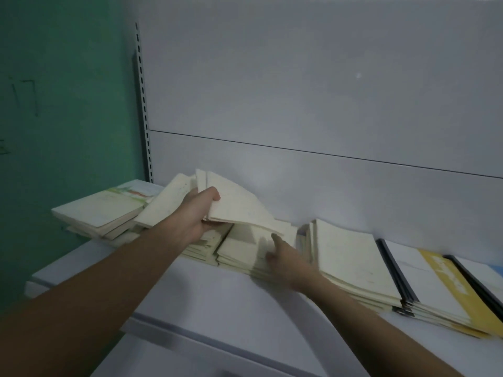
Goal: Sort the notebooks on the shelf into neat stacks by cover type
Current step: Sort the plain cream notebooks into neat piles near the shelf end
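left hand (pixel 200 213): grips a small bundle of cream notebooks (pixel 236 205), thumb on top, fingers underneath; bundle lifted and tilted, far edge up, above the middle pile
right hand (pixel 285 261): blurred; fingers extended, resting on the middle pile of cream notebooks (pixel 239 248), thumb pointing up; grip cannot be told
middle pile: loose, uneven, on the white shelf (pixel 217 289), between the left stack and the right stack
left stack (pixel 100 210): cream covers, top one with a green and orange strip at its far edge; lies skewed at the shelf's left end, by the green wall (pixel 68 104)
fanned cream notebooks (pixel 168 200): lean on the left stack, just left of the held bundle
right stack (pixel 351 259): cream covers, touching the right hand's far side
black-spined notebooks (pixel 394 265): right of the cream stack, overlapped like shingles; one with a yellow band (pixel 446 281)
back panel (pixel 299 91): white, behind all piles; slotted upright (pixel 143 104) at its left edge
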`<act>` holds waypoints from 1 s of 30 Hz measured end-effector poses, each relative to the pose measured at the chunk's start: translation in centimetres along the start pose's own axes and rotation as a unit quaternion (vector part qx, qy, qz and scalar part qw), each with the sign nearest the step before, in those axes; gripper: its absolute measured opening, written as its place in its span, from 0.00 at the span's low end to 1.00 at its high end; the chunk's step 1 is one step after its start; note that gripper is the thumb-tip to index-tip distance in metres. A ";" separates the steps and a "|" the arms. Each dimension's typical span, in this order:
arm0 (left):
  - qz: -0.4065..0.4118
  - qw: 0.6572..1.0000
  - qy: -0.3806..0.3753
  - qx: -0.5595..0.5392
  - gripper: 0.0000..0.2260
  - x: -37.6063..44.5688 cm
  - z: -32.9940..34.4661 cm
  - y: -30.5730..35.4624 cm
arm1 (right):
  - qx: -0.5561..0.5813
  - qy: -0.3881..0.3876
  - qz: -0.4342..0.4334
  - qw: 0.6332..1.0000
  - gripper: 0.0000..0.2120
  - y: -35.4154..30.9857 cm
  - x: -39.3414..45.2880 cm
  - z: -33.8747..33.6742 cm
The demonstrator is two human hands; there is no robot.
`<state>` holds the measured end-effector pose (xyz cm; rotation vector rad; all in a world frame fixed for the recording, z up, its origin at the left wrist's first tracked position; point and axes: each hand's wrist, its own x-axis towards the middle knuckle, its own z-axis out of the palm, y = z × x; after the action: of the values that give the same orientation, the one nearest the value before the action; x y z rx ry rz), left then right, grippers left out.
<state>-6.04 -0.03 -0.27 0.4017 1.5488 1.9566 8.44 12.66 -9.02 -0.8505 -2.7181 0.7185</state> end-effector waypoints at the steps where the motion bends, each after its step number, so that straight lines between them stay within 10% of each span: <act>1: -0.005 1.000 0.001 -0.021 0.15 -0.2 0.0 0.0 | -0.055 -0.033 -0.029 0.998 0.27 0.1 -0.2 0.9; 4: 0.004 0.999 0.006 -0.040 0.13 -0.5 0.3 0.3 | -0.211 -0.044 -0.084 0.973 0.30 -0.1 -0.8 2.5; 8: 0.039 0.998 0.009 -0.040 0.11 -0.9 0.0 0.5 | -0.092 0.061 -0.062 0.992 0.16 0.2 -0.1 -0.3; 12: 0.055 0.997 0.014 -0.053 0.10 -1.0 -0.5 0.1 | -0.011 -0.008 -0.080 0.997 0.13 1.5 -0.7 -2.2; 17: 0.044 0.997 0.008 -0.060 0.10 -0.9 0.5 -0.6 | -0.183 -0.007 -0.084 0.979 0.38 -0.6 -1.1 1.6; 22: 0.037 0.998 -0.009 -0.050 0.07 -0.9 1.1 -0.4 | -0.243 0.073 -0.121 0.960 0.18 -1.1 -1.4 2.5; 26: 0.041 0.994 -0.009 -0.103 0.06 -0.7 0.6 0.3 | -0.029 0.113 -0.096 0.989 0.13 0.2 -2.2 -1.0; 30: 0.034 0.987 -0.046 -0.148 0.07 -1.2 0.3 0.8 | 0.244 0.264 -0.016 0.933 0.17 1.4 -1.9 -5.4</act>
<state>-5.18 -0.63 0.72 0.4156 1.1771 2.1487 12.44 14.70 -5.18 -0.7388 -1.9546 0.9397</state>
